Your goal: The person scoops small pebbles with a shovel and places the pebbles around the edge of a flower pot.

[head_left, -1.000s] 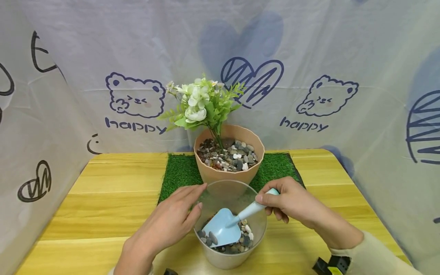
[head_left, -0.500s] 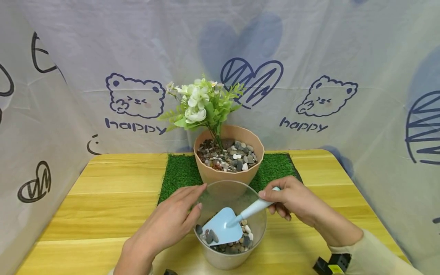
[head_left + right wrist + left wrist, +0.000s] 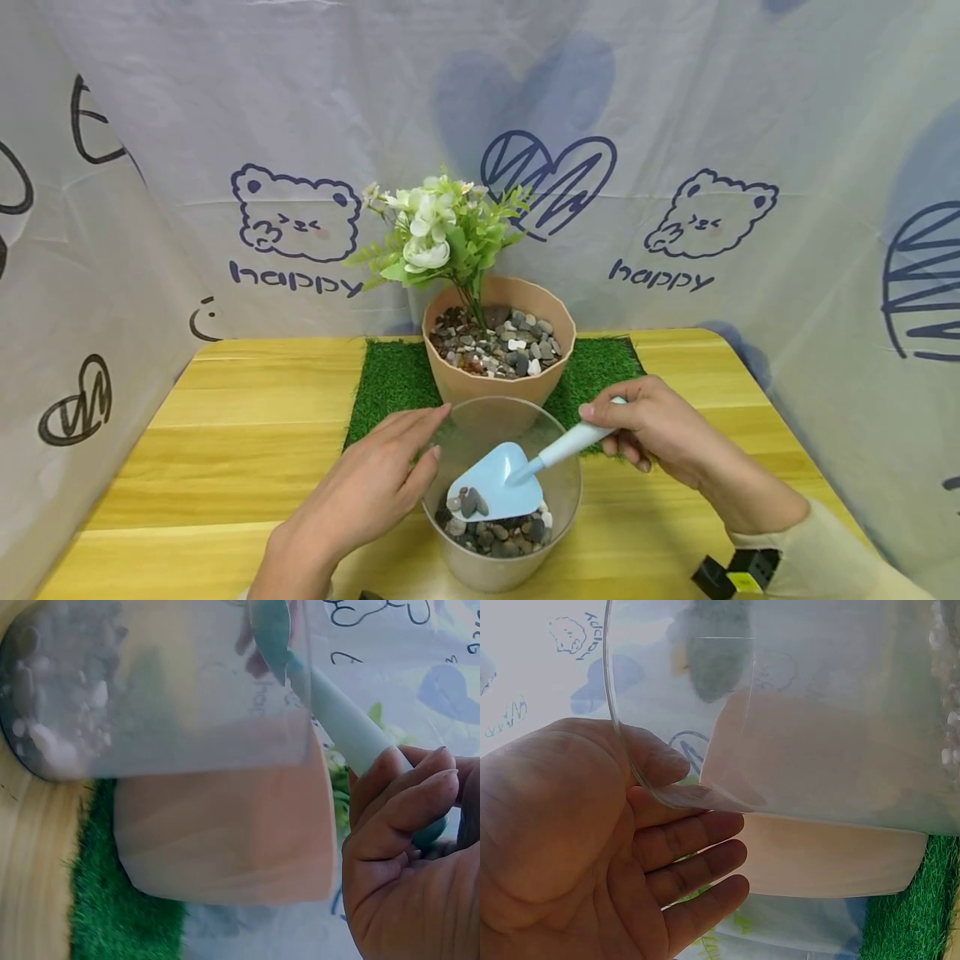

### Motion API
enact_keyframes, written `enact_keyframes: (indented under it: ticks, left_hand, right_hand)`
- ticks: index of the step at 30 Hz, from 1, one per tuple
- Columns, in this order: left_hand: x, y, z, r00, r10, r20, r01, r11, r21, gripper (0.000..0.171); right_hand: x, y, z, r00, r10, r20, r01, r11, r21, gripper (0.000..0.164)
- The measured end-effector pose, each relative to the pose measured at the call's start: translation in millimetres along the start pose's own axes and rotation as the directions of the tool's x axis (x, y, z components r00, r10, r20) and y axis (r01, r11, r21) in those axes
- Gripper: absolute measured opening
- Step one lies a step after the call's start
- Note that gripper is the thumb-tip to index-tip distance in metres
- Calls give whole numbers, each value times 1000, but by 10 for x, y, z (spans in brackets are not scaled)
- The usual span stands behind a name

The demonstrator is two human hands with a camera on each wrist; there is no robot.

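Note:
My right hand (image 3: 648, 421) grips the pale handle of a light-blue scoop (image 3: 495, 483), and the right wrist view shows the fingers curled round it. The scoop's blade is tilted inside a clear plastic bucket (image 3: 502, 575), with several grey pebbles (image 3: 468, 502) on its lower left part. Below the blade, more pebbles (image 3: 502, 537) cover the bucket's bottom. My left hand (image 3: 367, 475) holds the bucket at its left rim. In the left wrist view the rim passes between the thumb (image 3: 664, 761) and the fairly straight fingers (image 3: 697, 874).
Behind the bucket, a peach-coloured flowerpot (image 3: 495, 387) of pebbles and white artificial flowers (image 3: 427, 225) stands on a green turf mat (image 3: 390, 383). The wooden table (image 3: 225, 433) is enclosed by a printed cloth (image 3: 300, 100) at the back and sides.
My right hand has moved up and to the right, raising the scoop off the pebbles with a few stones on it. The left hand stays at the bucket's rim.

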State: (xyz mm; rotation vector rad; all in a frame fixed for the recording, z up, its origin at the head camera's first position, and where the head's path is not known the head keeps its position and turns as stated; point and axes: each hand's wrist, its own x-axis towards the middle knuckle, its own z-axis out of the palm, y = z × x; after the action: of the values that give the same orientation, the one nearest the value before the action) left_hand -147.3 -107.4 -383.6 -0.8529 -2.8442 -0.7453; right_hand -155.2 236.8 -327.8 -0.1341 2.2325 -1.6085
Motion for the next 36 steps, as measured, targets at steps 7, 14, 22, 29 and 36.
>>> enact_keyframes:
  ticks: [7, 14, 22, 29, 36]
  left_hand:
    - [1, 4, 4, 1000, 1, -3, -1, 1000, -2, 54]
    - [5, 9, 14, 999, 22, -30, -21, 1000, 11, 54]
    - [-1, 2, 26, 999, 19, -49, -19, 1000, 1, 54]
    - [-6, 4, 29, 998, 22, -64, -22, 1000, 3, 53]
    - [4, 7, 32, 995, 48, -92, -44, 998, 45, 52]
  right_hand:
    - [-81, -131, -223, 994, -10, -104, 14, 999, 39, 27]
    - [-77, -364, -592, 947, -66, -314, 99, 991, 91, 23]
    - [108, -499, -766, 852, -130, -508, 47, 984, -172, 42]
    - [175, -529, -755, 802, -185, -568, -22, 941, -337, 43]
    - [141, -607, -670, 778, -253, -574, -80, 867, -491, 41]
